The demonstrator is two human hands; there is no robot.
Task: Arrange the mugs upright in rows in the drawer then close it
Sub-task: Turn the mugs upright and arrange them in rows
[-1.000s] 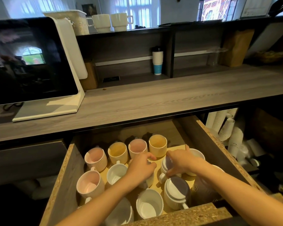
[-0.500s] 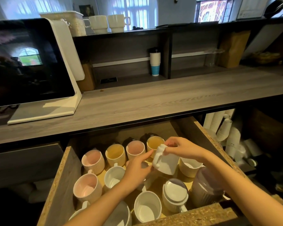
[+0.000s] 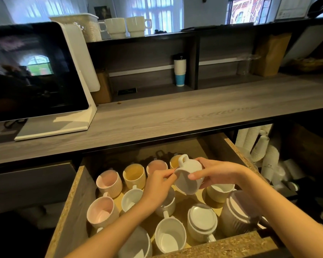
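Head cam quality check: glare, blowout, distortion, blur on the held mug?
Head view: windows blown out; screen mirrors an arched window. Head view: wide-angle bows the counter. Head view: the drawer is shadowed at the back; the white mug held by left hand and right hand looks sharp.

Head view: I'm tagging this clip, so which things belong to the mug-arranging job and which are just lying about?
Job: tilted white mug held by left hand and right hand; open drawer; pink-lined mug; upside-down mug.
Lying about: screen; counter; two shelf mugs; paper cup stack; loose paper cups beside the drawer.
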